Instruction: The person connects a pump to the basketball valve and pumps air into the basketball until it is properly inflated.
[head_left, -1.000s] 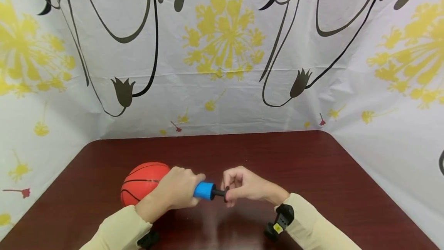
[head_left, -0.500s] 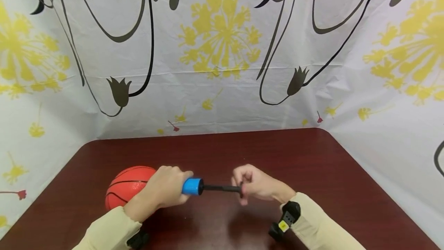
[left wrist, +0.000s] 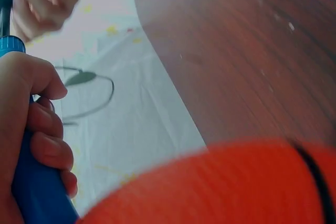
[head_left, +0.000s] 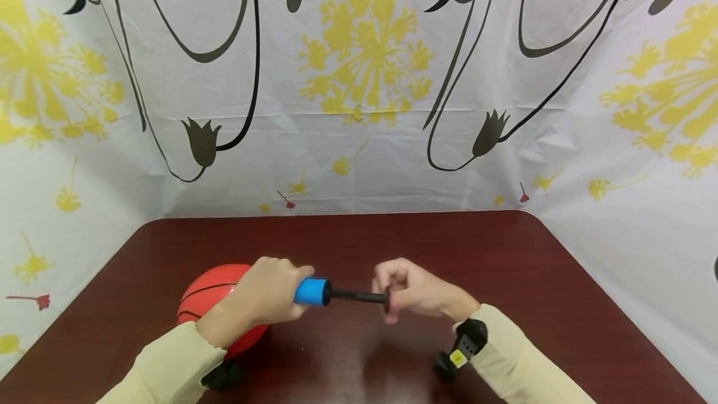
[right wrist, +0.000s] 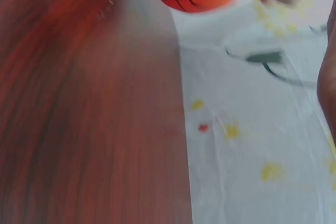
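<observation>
My left hand (head_left: 269,292) grips the blue barrel of a hand pump (head_left: 311,292), its fingers curled round it in the left wrist view. From the barrel a black plunger rod (head_left: 359,296) sticks out to the right. With thumb and fingers my right hand (head_left: 415,292) pinches the black handle (head_left: 387,299) at the rod's end. An orange-red basketball (head_left: 210,292) with black lines is behind my left hand and forearm, partly hidden by them. The pump's far end is hidden by the left hand.
Below the hands spreads a dark red-brown wooden table (head_left: 460,242) with rounded far corners. A white patterned cloth (head_left: 370,161) hangs behind it and along both sides. Each wrist wears a black camera strap (head_left: 471,335).
My right hand has moved right from the barrel, so much more of the black rod shows. The left hand and the ball sit a little further left than one second ago.
</observation>
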Demonstrator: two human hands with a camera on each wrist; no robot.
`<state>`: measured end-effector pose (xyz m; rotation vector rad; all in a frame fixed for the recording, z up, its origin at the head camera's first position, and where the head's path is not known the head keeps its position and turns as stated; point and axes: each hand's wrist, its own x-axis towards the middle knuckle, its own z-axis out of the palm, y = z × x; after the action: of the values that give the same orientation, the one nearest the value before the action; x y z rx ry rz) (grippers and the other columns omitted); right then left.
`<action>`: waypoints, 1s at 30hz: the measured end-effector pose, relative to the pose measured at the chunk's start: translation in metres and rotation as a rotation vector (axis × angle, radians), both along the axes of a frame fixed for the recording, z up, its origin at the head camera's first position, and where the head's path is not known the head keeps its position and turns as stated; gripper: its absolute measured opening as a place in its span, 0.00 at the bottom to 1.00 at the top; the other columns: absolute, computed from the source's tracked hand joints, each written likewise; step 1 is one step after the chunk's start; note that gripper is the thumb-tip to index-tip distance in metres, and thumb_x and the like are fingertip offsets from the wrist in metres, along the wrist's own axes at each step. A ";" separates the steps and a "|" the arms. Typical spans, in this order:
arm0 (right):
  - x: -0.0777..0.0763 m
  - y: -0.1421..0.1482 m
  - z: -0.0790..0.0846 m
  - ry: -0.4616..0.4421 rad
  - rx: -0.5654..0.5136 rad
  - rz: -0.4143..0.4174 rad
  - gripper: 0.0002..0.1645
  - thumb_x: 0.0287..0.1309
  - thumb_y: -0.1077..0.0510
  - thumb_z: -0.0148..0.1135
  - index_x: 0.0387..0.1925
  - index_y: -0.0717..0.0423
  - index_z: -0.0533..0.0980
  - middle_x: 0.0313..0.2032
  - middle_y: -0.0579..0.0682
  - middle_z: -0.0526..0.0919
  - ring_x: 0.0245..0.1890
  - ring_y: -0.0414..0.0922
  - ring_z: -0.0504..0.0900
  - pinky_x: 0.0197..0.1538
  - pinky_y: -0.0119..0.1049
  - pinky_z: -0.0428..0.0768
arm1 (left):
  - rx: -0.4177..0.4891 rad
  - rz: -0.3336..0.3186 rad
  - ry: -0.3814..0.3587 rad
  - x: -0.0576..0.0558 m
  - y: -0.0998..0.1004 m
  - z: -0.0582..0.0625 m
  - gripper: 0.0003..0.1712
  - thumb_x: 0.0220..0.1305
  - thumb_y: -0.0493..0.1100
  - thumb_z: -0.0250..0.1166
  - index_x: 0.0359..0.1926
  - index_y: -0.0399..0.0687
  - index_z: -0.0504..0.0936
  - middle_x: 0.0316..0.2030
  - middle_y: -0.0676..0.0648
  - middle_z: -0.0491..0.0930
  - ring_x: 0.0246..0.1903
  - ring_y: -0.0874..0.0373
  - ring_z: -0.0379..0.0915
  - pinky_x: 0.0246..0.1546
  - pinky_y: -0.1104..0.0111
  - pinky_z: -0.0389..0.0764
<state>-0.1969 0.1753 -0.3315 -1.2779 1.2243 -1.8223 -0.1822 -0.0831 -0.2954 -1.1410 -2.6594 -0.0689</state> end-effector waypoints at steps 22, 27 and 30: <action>0.005 0.005 -0.006 0.018 0.092 -0.094 0.13 0.50 0.69 0.57 0.24 0.70 0.60 0.29 0.47 0.80 0.25 0.37 0.80 0.28 0.30 0.77 | -0.036 -0.038 -0.066 -0.003 0.018 -0.003 0.13 0.41 0.49 0.66 0.27 0.49 0.73 0.15 0.56 0.69 0.14 0.65 0.63 0.17 0.72 0.67; 0.006 0.032 -0.010 -0.031 0.014 0.046 0.18 0.53 0.63 0.57 0.23 0.68 0.58 0.27 0.48 0.78 0.26 0.36 0.78 0.28 0.28 0.76 | -0.060 0.014 -0.057 -0.004 0.006 -0.005 0.15 0.40 0.49 0.66 0.30 0.49 0.74 0.18 0.55 0.72 0.16 0.64 0.65 0.18 0.70 0.69; 0.006 0.031 -0.012 -0.017 0.005 0.027 0.19 0.53 0.62 0.58 0.23 0.68 0.58 0.26 0.48 0.78 0.25 0.36 0.79 0.28 0.28 0.76 | -0.069 0.019 -0.044 -0.004 0.007 -0.005 0.15 0.39 0.50 0.66 0.28 0.50 0.74 0.17 0.56 0.71 0.15 0.64 0.65 0.17 0.70 0.67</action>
<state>-0.1913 0.2058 -0.3439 -1.2677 1.1959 -1.8069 -0.1864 -0.0757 -0.3005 -1.1473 -2.7301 0.0014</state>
